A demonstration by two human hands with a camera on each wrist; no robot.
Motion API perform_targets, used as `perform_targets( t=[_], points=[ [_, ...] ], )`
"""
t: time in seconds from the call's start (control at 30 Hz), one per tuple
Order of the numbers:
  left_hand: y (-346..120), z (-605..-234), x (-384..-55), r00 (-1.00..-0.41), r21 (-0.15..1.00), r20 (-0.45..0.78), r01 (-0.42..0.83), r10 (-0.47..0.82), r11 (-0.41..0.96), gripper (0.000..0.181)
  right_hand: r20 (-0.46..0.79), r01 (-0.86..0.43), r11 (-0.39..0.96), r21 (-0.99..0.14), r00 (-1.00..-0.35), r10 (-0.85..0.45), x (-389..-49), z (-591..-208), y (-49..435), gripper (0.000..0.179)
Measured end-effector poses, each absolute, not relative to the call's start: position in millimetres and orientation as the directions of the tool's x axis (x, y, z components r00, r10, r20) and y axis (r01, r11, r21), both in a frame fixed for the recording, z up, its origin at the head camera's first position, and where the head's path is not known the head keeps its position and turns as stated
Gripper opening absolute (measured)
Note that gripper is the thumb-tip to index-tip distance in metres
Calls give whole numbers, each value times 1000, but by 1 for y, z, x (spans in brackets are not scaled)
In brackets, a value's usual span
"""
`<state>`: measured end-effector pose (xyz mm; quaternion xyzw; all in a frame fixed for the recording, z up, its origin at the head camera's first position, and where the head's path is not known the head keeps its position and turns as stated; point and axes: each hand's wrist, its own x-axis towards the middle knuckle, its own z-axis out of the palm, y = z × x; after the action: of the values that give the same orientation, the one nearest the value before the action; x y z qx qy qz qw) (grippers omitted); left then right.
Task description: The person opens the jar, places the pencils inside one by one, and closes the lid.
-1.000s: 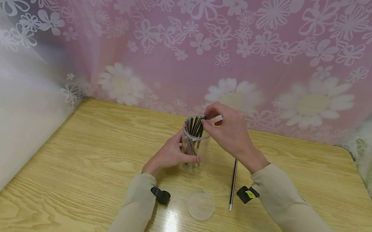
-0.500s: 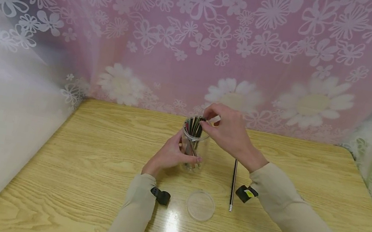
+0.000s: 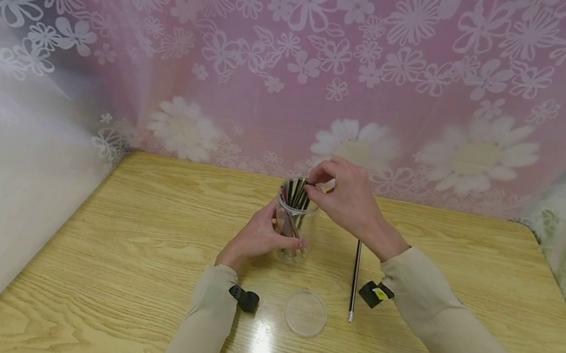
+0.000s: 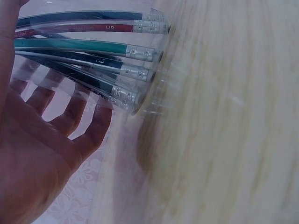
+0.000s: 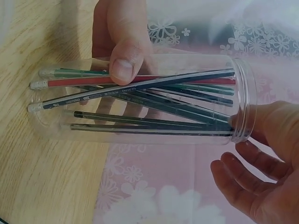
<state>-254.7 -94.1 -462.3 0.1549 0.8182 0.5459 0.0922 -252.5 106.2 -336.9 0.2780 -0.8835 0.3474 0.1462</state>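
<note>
My left hand [image 3: 259, 232] grips a clear plastic jar [image 3: 311, 225] around its side, thumb across the front. Inside lean several pencils [image 5: 163, 100], dark, green and one red, their eraser ends toward the jar's bottom. In the left wrist view the metal-banded eraser ends [image 4: 140, 51] show through the plastic. At the jar's mouth my right hand [image 3: 348, 203] pinches the top of a dark pencil between thumb and forefinger; its other fingers curl loosely outside the rim. The fingertips partly hide the pencil's end.
A clear round lid [image 3: 305, 312] lies on the wooden table [image 3: 142, 278] in front of the jar. One black pencil [image 3: 354, 282] rests to the right, partly under the right forearm. A pink flowered curtain [image 3: 255, 72] hangs behind the table.
Both hands keep nearly the same places. The right fingertips shift slightly among the pencil tops at the jar's mouth.
</note>
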Motion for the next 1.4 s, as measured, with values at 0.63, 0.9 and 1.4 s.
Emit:
perform_targets(
  t=[0.63, 0.9, 1.4],
  points=[
    [-94, -461, -256, -940, 921, -16, 119, 342, 371, 98, 335, -439, 581, -685, -898, -285, -220, -361, 159, 24],
    [-94, -461, -255, -942, 917, -25, 111, 334, 382, 97, 298, -338, 663, -668, -938, -178, -221, -397, 184, 23],
    [-95, -462, -254, -942, 914, -21, 118, 334, 388, 104, 120, -136, 717, -684, -990, -73, -222, -446, 201, 33]
  ],
)
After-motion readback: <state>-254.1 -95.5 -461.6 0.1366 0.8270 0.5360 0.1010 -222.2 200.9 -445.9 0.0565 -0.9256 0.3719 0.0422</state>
